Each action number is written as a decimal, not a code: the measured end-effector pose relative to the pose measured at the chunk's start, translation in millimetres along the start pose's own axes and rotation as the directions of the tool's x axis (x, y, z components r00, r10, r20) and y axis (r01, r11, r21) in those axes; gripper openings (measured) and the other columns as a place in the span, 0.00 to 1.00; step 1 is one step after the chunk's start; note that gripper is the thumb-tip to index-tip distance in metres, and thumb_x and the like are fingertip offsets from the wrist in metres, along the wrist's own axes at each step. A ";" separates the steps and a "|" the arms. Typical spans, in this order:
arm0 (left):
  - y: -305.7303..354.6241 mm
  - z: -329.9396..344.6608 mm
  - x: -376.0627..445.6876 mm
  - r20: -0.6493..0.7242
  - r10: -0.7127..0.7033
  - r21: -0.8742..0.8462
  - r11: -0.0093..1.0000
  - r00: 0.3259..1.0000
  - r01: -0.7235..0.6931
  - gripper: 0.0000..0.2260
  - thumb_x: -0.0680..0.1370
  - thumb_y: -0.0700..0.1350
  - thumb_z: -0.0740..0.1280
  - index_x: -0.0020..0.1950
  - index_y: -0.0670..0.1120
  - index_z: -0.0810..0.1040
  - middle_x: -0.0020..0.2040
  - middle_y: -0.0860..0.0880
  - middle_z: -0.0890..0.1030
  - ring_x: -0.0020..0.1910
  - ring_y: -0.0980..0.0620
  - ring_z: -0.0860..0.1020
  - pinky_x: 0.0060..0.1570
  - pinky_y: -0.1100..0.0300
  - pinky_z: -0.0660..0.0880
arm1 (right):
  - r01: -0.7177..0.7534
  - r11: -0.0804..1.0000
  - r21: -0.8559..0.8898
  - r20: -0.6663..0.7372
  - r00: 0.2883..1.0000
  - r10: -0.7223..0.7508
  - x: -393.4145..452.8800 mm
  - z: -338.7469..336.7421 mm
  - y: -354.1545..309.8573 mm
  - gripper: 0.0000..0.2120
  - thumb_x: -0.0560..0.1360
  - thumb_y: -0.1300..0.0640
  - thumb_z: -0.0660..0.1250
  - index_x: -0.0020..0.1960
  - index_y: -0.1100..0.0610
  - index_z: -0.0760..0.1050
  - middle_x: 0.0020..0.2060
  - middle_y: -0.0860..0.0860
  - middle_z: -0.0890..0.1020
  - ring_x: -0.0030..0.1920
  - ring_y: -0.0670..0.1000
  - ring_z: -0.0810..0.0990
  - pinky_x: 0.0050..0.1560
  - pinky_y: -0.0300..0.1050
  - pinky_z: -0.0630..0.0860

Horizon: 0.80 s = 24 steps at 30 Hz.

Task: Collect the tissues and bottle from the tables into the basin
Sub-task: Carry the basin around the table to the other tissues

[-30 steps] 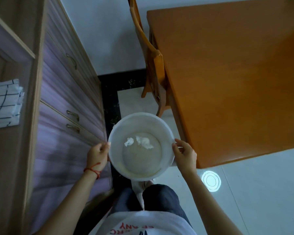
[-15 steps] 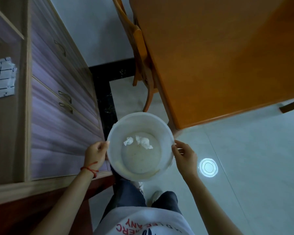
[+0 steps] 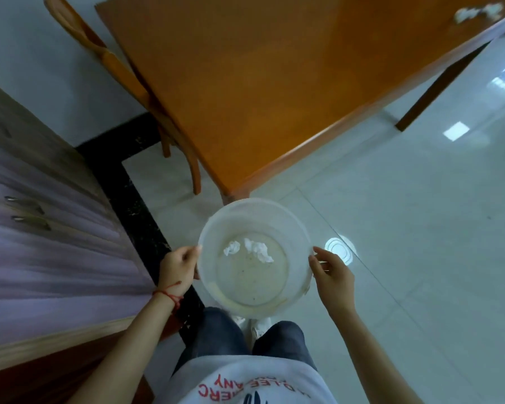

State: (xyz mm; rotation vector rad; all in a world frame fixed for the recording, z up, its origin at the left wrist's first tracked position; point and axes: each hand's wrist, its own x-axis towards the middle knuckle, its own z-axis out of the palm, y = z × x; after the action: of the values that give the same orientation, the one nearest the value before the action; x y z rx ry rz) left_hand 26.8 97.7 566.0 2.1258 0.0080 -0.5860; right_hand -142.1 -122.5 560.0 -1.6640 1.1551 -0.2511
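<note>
I hold a round translucent white basin (image 3: 299,228) in front of my body, above the floor. My left hand (image 3: 178,266) grips its left rim and my right hand (image 3: 331,274) grips its right rim. Two crumpled white tissues (image 3: 252,249) lie in the bottom of the basin. More white tissues (image 3: 475,11) lie on the far right corner of the orange wooden table (image 3: 274,83). No bottle is in view.
A wooden chair (image 3: 129,83) stands tucked against the table's left side. A cabinet with purple drawers (image 3: 41,243) runs along my left. Pale tiled floor (image 3: 420,228) stretches to the right, and a table leg (image 3: 438,88) stands at the upper right.
The view has swung to the right and back from the table. The table's near corner now lies beyond the basin, and tissues on its far corner have come into sight. Both hands keep their hold.
</note>
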 end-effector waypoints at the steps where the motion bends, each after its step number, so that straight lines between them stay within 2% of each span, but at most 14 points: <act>1: 7.5 7.4 0.8 0.031 0.019 0.005 1.000 0.999 -0.019 0.11 0.76 0.45 0.64 0.40 0.38 0.78 0.31 0.42 0.78 0.34 0.42 0.78 0.32 0.56 0.80 | -0.011 1.000 0.010 -0.037 0.999 0.012 -2.8 -7.4 4.7 0.10 0.74 0.58 0.66 0.54 0.55 0.79 0.43 0.54 0.83 0.36 0.35 0.78 0.36 0.23 0.71; 2: 14.7 15.1 1.7 0.062 0.035 0.015 0.999 0.997 -0.036 0.10 0.76 0.45 0.64 0.38 0.41 0.78 0.31 0.44 0.78 0.33 0.43 0.78 0.30 0.60 0.79 | -0.023 1.000 0.021 -0.073 0.997 0.024 -5.6 -14.3 9.4 0.10 0.74 0.58 0.66 0.54 0.56 0.79 0.43 0.54 0.82 0.36 0.34 0.78 0.36 0.22 0.71; 3: 20.4 22.9 4.0 0.096 0.047 0.027 0.998 0.994 -0.049 0.09 0.76 0.45 0.64 0.37 0.44 0.77 0.31 0.45 0.78 0.33 0.42 0.78 0.31 0.60 0.79 | -0.035 0.999 0.037 -0.109 0.993 0.038 -8.8 -21.1 14.0 0.10 0.74 0.59 0.66 0.54 0.57 0.79 0.43 0.54 0.82 0.36 0.34 0.78 0.36 0.22 0.71; 6: 36.6 43.8 12.5 0.195 0.075 0.067 0.994 0.978 -0.090 0.09 0.75 0.46 0.64 0.36 0.46 0.77 0.31 0.43 0.79 0.36 0.39 0.80 0.41 0.47 0.80 | -0.071 0.992 0.107 -0.212 0.973 0.093 -19.8 -36.8 27.0 0.10 0.74 0.59 0.66 0.54 0.57 0.78 0.44 0.53 0.82 0.36 0.35 0.78 0.37 0.24 0.73; 10: 57.8 75.1 19.3 0.335 0.153 0.137 0.968 0.930 -0.208 0.09 0.76 0.47 0.63 0.37 0.47 0.76 0.34 0.43 0.80 0.39 0.40 0.80 0.42 0.45 0.80 | -0.116 0.976 0.186 -0.362 0.915 0.178 -38.2 -52.8 41.5 0.09 0.74 0.60 0.66 0.53 0.57 0.79 0.44 0.51 0.81 0.36 0.35 0.78 0.38 0.25 0.73; 14: 74.8 111.9 23.1 0.475 0.228 0.179 0.921 0.850 -0.347 0.13 0.76 0.48 0.63 0.40 0.38 0.78 0.38 0.36 0.81 0.39 0.38 0.79 0.42 0.42 0.79 | -0.161 0.953 0.257 -0.485 0.832 0.271 -57.9 -67.1 57.2 0.09 0.74 0.60 0.66 0.53 0.57 0.79 0.45 0.54 0.82 0.37 0.44 0.79 0.40 0.32 0.74; 16: 83.7 131.7 20.0 0.546 0.245 0.175 0.902 0.801 -0.395 0.15 0.76 0.46 0.63 0.40 0.35 0.78 0.35 0.37 0.80 0.36 0.41 0.77 0.37 0.50 0.77 | -0.175 0.943 0.282 -0.539 0.785 0.306 -66.2 -74.5 64.6 0.09 0.74 0.60 0.66 0.54 0.57 0.79 0.45 0.55 0.82 0.39 0.45 0.79 0.39 0.30 0.74; 18: 90.6 150.9 15.5 0.600 0.262 0.168 0.883 0.756 -0.439 0.14 0.76 0.45 0.62 0.39 0.36 0.78 0.35 0.39 0.79 0.35 0.44 0.76 0.31 0.58 0.74 | -0.187 0.935 0.303 -0.585 0.738 0.337 -73.0 -81.7 70.1 0.09 0.74 0.60 0.66 0.54 0.58 0.79 0.45 0.54 0.83 0.40 0.45 0.79 0.40 0.32 0.74; 21: 100.4 178.4 10.6 0.653 0.273 0.181 0.850 0.707 -0.495 0.13 0.76 0.46 0.63 0.37 0.39 0.77 0.33 0.42 0.79 0.33 0.45 0.76 0.34 0.59 0.71 | -0.194 0.923 0.333 -0.631 0.681 0.372 -80.7 -92.7 78.3 0.10 0.74 0.58 0.66 0.54 0.58 0.79 0.45 0.52 0.82 0.40 0.43 0.79 0.42 0.34 0.75; 24: 111.8 207.1 4.6 0.692 0.263 0.147 0.861 0.673 -0.487 0.12 0.76 0.45 0.63 0.36 0.41 0.77 0.30 0.45 0.77 0.29 0.48 0.76 0.25 0.63 0.76 | -0.190 0.909 0.371 -0.664 0.631 0.402 -80.6 -107.5 88.6 0.10 0.74 0.58 0.66 0.54 0.58 0.79 0.46 0.53 0.82 0.40 0.43 0.80 0.41 0.32 0.75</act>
State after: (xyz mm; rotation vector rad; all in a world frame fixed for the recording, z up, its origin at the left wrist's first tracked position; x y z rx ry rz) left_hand -28.4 -130.6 551.4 2.0151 -0.9770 -1.1007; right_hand -303.0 -125.8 562.0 -1.0920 1.8824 -0.8837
